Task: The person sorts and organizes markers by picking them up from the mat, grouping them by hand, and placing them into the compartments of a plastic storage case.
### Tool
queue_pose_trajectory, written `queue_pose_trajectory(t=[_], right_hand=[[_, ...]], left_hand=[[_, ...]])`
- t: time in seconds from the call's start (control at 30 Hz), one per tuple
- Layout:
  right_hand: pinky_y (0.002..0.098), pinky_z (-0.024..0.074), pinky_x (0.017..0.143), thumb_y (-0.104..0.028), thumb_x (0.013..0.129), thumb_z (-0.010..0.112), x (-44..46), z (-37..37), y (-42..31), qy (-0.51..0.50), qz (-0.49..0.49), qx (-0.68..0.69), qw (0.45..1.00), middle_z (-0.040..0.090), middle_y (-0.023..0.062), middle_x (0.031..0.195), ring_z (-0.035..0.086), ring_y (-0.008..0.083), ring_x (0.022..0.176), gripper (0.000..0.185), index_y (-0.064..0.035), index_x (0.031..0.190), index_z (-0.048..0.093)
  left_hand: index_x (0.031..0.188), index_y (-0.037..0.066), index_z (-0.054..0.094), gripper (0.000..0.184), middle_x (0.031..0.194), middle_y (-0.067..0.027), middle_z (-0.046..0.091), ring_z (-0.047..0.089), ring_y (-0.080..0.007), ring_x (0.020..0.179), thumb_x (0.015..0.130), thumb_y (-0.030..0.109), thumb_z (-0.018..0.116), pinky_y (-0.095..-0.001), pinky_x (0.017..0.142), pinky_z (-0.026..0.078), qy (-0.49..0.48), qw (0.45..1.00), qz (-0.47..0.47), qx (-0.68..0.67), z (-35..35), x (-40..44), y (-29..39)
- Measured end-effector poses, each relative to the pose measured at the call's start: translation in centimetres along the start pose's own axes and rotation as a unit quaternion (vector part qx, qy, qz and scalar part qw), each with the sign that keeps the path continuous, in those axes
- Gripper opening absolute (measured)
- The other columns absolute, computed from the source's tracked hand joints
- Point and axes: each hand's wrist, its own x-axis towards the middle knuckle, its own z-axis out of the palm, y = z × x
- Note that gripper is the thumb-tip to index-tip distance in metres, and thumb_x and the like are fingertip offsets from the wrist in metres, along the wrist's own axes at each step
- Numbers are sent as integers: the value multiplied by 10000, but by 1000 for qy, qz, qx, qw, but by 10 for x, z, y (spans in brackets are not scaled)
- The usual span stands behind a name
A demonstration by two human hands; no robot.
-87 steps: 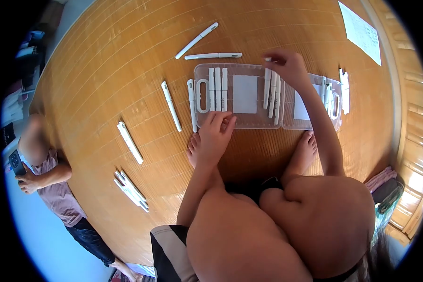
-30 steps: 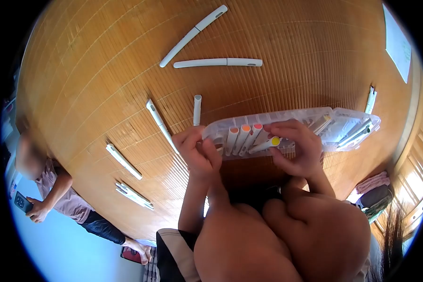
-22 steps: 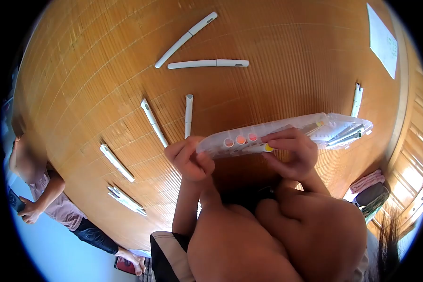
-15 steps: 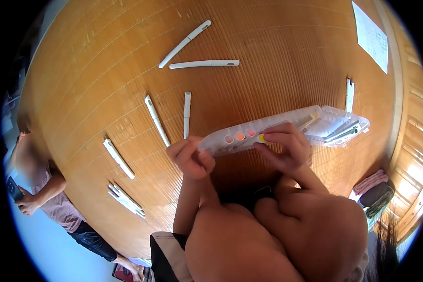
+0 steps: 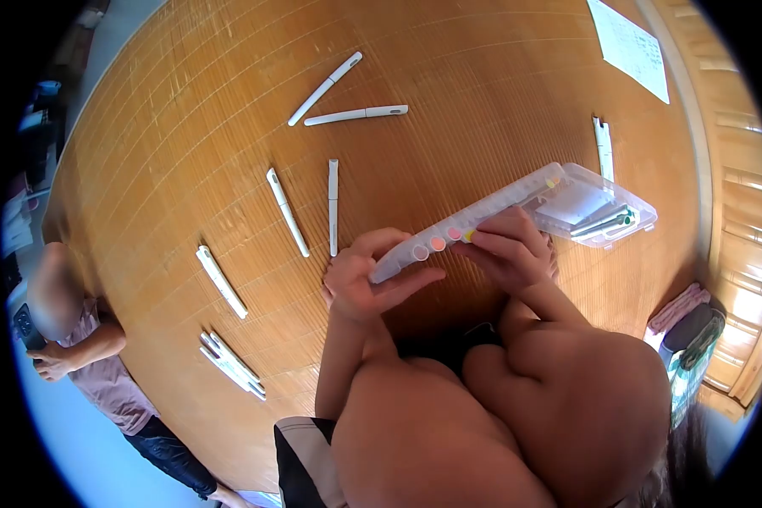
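A translucent plastic case (image 5: 506, 201) is held tilted in front of me. Its left end is gripped by my left hand (image 5: 360, 273), thumb stretched along the near side and fingers behind. Pink and orange round pieces (image 5: 437, 244) sit in a row along the case. My right hand (image 5: 512, 254) pinches a small yellow round piece (image 5: 469, 237) beside them; whether it has left its place I cannot tell. The case's open lid section (image 5: 580, 199), to the right, holds several slim dark and green-ended sticks (image 5: 605, 222).
White pens lie apart on the wooden table (image 5: 483, 85), one (image 5: 334, 207) just beyond my left hand. A group of white pens (image 5: 231, 366) lies at lower left. Written paper (image 5: 631, 51) lies at upper right. A person (image 5: 102, 372) holding a phone is at the left edge.
The case has tilted more steeply, its left end lower. My left hand has shifted its hold, thumb now extended under the near edge. My right hand stays at the yellow piece.
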Motion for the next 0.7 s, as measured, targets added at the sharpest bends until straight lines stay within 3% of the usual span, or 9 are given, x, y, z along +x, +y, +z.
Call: queue_pose_trajectory(t=[0.07,0.13,0.23,0.33,0.53,0.63,0.7], right_hand=[[263,439,514,-20,562,729,-1,-1,-2,-12,-10,-9,1000,533,88,787,520,196,623,339,-28,842,537],[270,439,519,-24,555,742,-2,0,-4,-22,-19,-16,999,517,78,811,520,198,638,383,-56,864,519],[276,437,519,-21,555,741,-6,1,-5,-23,-31,-22,999,509,69,840,518,200,645,410,-65,890,511],[248,444,499,-15,563,722,-8,3,-2,2,-77,-12,997,540,92,800,521,188,608,300,1,815,561],[242,446,497,-17,553,727,-16,3,1,10,-116,-38,993,538,109,792,528,194,596,311,12,812,559],[244,447,528,9,560,713,-15,0,-6,-4,-94,-22,995,529,110,816,524,194,640,332,14,851,553],[251,444,553,67,561,675,-11,-5,-16,-49,-21,4,999,496,104,848,510,189,690,362,8,894,546]], left_hand=[[957,4,435,550,832,-125,557,566,-185,642,541,102,781,-225,518,459,-32,999,-14,-1,-6,4,10],[1030,16,436,607,819,-115,555,564,-188,637,534,81,779,-228,513,458,-110,988,-71,80,-14,8,18],[1028,28,431,608,808,-115,552,565,-184,635,533,81,779,-227,509,460,-77,993,-9,94,-11,1,10],[1031,32,417,623,803,-116,550,568,-183,645,527,73,781,-231,505,466,-24,996,33,75,-6,-8,3],[1037,58,397,629,792,-116,547,567,-184,636,533,58,773,-241,488,467,-7,997,46,61,-3,-16,-2],[1046,67,383,635,784,-112,547,563,-188,620,543,73,770,-239,474,459,-8,995,71,75,-4,-13,-3],[1044,71,376,633,776,-109,548,561,-191,620,548,84,769,-240,470,456,-14,995,63,82,-7,-15,-5]])
